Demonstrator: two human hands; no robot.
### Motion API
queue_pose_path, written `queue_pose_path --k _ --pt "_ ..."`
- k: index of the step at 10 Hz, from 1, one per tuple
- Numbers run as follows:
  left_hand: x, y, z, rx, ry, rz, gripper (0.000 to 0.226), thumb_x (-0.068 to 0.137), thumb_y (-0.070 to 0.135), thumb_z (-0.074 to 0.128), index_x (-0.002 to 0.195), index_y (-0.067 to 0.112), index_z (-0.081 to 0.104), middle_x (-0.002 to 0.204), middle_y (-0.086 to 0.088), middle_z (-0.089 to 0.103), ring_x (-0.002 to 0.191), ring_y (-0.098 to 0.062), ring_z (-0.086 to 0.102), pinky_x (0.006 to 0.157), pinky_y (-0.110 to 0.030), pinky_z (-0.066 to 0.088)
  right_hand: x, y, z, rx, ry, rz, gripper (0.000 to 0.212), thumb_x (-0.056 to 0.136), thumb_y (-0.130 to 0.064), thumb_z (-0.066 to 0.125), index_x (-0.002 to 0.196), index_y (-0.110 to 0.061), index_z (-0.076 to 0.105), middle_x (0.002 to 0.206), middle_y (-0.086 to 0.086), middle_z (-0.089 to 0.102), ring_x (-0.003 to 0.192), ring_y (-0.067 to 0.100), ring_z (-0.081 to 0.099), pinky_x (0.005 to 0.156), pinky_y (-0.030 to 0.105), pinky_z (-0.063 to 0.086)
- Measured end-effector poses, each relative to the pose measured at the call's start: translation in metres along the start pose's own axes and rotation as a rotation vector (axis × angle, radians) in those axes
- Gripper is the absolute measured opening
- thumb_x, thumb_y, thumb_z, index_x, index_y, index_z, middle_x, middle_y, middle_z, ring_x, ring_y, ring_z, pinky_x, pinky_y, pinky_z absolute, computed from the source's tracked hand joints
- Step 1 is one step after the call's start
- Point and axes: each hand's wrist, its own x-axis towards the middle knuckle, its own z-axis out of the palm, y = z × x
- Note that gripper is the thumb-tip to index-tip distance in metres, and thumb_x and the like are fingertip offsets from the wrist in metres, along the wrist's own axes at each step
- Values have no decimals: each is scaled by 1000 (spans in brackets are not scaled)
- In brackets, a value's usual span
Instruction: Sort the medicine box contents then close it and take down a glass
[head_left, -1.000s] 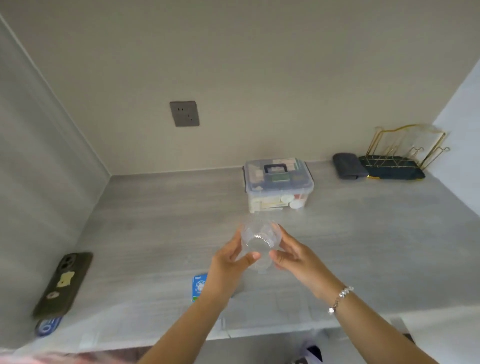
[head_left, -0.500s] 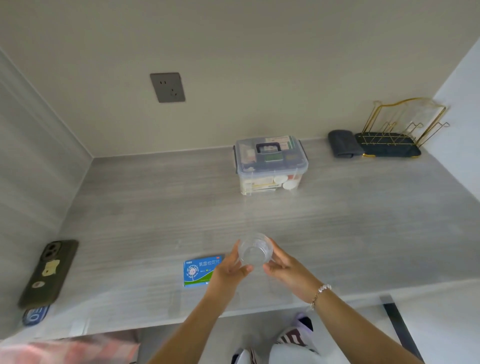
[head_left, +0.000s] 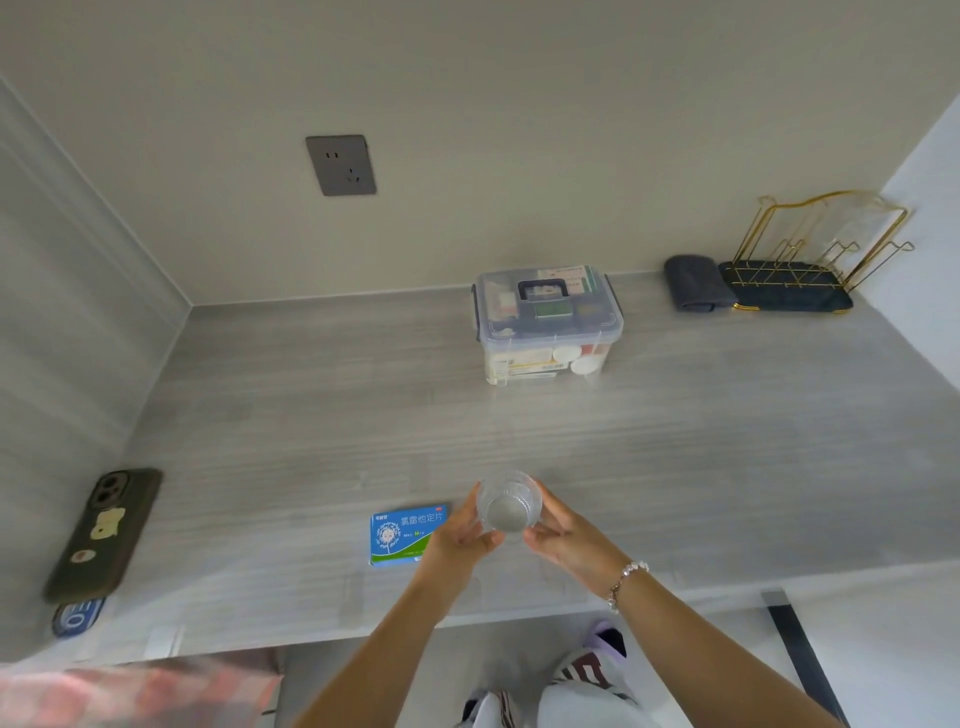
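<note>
A clear ribbed glass (head_left: 509, 503) stands upright near the front edge of the grey counter (head_left: 727, 441), its mouth facing up. My left hand (head_left: 464, 535) cups its left side and my right hand (head_left: 563, 535) cups its right side, fingers on the wall of the glass. Whether its base rests on the counter I cannot tell. The transparent medicine box (head_left: 548, 322) sits at the back middle with its lid shut and its dark handle folded flat; packets and white caps show through its walls.
A blue and green medicine packet (head_left: 402, 535) lies just left of my left hand. A dark phone (head_left: 104, 535) lies at the far left above a blue tag (head_left: 77, 616). A folded grey cloth (head_left: 696, 283) and a gold wire rack (head_left: 815, 260) stand at the back right. A wall socket (head_left: 341, 165) is above.
The glass, held in both hands, has come down and toward me, from in front of the medicine box to low over the counter's front edge. The view has tilted downward.
</note>
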Motion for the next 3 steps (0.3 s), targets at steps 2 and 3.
queue_pose_path --k 2,3 --pt "-3 6 -8 74 -75 44 53 84 5 63 114 46 51 95 26 65 86 14 61 66 -5 47 1 -3 -2 -10 11 48 63 86 -12 60 135 -42 32 143 -5 41 126 15 48 97 35 49" --pt "-7 25 -12 36 -16 -3 46 87 15 60 130 28 48 112 7 63 95 -11 63 83 -25 52 3 -13 -8 -129 147 77 68 84 -20 64 142 -27 29 144 4 40 128 19 45 96 34 48"
